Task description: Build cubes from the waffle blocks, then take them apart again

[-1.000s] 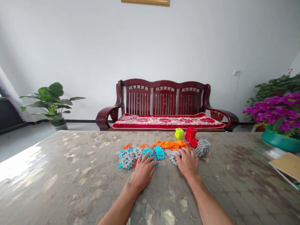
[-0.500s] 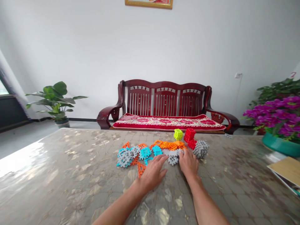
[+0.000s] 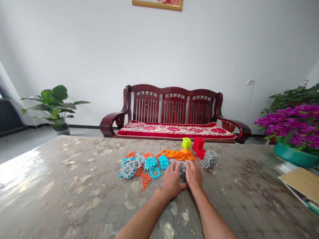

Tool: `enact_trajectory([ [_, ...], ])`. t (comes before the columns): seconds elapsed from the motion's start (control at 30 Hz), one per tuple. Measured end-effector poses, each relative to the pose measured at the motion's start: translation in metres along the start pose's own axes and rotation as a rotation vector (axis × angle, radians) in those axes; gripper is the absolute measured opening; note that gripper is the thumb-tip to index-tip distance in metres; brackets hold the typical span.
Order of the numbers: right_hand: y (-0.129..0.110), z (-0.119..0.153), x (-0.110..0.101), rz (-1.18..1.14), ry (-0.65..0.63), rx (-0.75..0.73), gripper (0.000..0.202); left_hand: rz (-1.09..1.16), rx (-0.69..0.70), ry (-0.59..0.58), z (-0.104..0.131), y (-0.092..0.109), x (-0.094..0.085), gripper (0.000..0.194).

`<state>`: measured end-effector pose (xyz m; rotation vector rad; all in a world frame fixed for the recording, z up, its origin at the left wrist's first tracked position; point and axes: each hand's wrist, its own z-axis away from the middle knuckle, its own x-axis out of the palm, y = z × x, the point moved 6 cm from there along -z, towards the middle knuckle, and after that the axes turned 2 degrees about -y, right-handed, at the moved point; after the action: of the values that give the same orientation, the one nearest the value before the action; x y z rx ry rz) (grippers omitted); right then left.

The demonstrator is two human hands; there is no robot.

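Observation:
Grey toothed building pieces (image 3: 182, 168) lie between my two hands, partly covered by them. My left hand (image 3: 173, 179) is at their left side, its fingers curved over the edge and its thumb pointing right along the table. From the right, my right hand (image 3: 194, 176) closes against the same pieces, fingertips over their far side. Just left of my left hand are blue square pieces (image 3: 163, 162) and a blue square frame (image 3: 155, 173). An orange triangular piece (image 3: 146, 181) lies nearer to me. Beyond my fingers stretches a row of orange pieces (image 3: 175, 155).
Right of my hands sits a grey block cluster (image 3: 210, 159), with red blocks (image 3: 198, 144) and a yellow-green block (image 3: 186, 143) behind. More grey pieces (image 3: 129, 167) lie at left. A potted purple flower (image 3: 294, 126) and a cardboard sheet (image 3: 302, 182) occupy the table's right side.
My left hand has moved right, away from the blue and orange pieces, to the grey ones. Both hands are now close together around them. The blue frame is more exposed.

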<state>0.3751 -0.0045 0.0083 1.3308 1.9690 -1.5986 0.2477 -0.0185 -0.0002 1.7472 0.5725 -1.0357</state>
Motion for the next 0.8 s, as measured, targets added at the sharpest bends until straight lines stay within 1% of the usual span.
enact_trajectory([
  [0.13,0.002,0.000,0.003,-0.241,0.011,0.079,0.048,-0.034,-0.002,0.043,0.002,0.001,-0.001,0.085],
  [0.3,0.004,0.001,0.007,-0.343,0.009,0.156,0.045,-0.097,-0.004,0.078,0.003,0.004,-0.003,0.073],
  [0.4,0.003,0.002,0.011,-0.401,0.013,0.153,0.043,-0.138,-0.025,0.084,0.002,0.005,-0.006,0.064],
  [0.53,0.000,0.005,0.012,-0.467,0.034,0.139,0.044,-0.168,-0.042,0.090,0.002,0.006,-0.014,0.057],
  [0.7,-0.005,0.007,0.008,-0.572,0.034,0.113,0.056,-0.149,-0.028,0.091,0.003,0.008,-0.021,0.044],
  [0.8,-0.004,0.008,0.008,-0.614,0.035,0.137,0.062,-0.064,-0.064,0.111,0.002,0.003,-0.023,0.041],
])
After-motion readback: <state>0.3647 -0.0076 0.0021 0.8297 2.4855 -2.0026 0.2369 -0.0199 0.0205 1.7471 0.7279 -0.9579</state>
